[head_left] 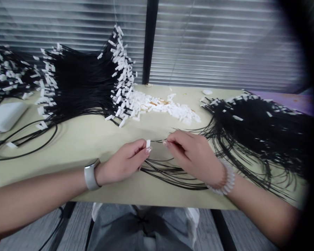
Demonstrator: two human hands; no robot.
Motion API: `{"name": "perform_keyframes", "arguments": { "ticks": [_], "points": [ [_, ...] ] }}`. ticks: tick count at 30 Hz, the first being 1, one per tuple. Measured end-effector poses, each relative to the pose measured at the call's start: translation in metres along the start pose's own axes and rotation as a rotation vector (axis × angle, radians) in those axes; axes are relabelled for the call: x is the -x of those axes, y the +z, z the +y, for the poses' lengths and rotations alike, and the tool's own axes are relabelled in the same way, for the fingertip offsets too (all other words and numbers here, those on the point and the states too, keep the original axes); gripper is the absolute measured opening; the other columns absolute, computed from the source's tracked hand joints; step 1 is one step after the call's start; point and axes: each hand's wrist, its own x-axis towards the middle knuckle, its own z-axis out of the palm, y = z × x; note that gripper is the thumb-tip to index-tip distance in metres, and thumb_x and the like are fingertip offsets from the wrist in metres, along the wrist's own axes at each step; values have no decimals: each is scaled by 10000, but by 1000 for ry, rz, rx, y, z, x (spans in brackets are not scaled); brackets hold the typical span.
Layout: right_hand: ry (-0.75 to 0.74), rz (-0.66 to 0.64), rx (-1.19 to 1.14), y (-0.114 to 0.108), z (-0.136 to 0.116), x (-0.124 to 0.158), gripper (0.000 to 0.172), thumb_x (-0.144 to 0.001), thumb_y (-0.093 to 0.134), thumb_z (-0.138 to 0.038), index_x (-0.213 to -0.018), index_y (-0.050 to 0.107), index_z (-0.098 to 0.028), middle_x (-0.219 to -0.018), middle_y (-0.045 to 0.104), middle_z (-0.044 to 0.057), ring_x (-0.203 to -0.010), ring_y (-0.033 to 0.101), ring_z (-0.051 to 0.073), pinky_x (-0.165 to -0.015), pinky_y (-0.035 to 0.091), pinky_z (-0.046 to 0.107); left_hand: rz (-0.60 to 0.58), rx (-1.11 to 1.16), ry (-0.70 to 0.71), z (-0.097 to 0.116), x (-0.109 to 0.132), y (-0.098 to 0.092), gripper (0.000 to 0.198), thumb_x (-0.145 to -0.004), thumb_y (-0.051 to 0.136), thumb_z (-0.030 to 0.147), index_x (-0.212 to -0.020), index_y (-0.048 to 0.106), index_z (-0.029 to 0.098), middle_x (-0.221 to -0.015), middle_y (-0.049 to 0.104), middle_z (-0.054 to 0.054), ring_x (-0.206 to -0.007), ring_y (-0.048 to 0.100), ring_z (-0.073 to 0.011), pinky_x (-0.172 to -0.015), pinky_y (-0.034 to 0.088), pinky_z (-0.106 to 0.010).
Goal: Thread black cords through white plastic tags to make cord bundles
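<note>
Between thumb and forefinger, my left hand (129, 158) pinches a small white connector (148, 143) that stands up from the fingertips. Opposite it, my right hand (192, 153) is closed in a pinch on the thin end of a black wire (159, 141), which spans the short gap towards the connector. Whether the wire's tip is inside the connector is too small to tell. Below both hands runs a loose bunch of black wires (170, 177), partly hidden behind my right wrist; its left ends lie by my left fingers.
At the back left lies a big stack of black cables (83, 80) with white ends. A heap of loose white connectors (172, 111) is at the table's middle. On the right spreads another pile of black wires (256, 129). A white box-shaped device (7, 116) sits at the left.
</note>
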Motion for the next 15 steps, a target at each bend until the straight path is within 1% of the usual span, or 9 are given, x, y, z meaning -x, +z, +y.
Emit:
{"name": "perform_keyframes", "arguments": {
  "ticks": [5, 12, 15],
  "points": [
    [24, -63, -22, 4, -1, -3, 176, -874, 408, -257, -786, 529, -165, -705, 560, 10, -617, 472, 100, -582, 312, 226, -8, -69, 32, -1, -1, 0, 283, -914, 311, 344, -708, 403, 173, -620, 441, 30, -574, 397, -98, -548, 332, -236],
    [41, -79, -40, 7, -2, -2, 186, -878, 412, -279, -794, 533, -165, -704, 552, 3, -596, 450, 88, -570, 298, 220, -32, -98, 38, 0, 0, 0, 276, -913, 325, 346, -708, 389, 172, -622, 430, 37, -568, 386, -89, -546, 317, -233],
    [37, -79, -80, 6, -2, -3, 195, -880, 416, -280, -768, 523, -161, -664, 528, -8, -590, 442, 81, -568, 296, 213, -44, -105, 45, 0, -1, -1, 270, -913, 323, 336, -706, 378, 172, -616, 416, 39, -564, 370, -88, -540, 309, -231]
  ]
}}
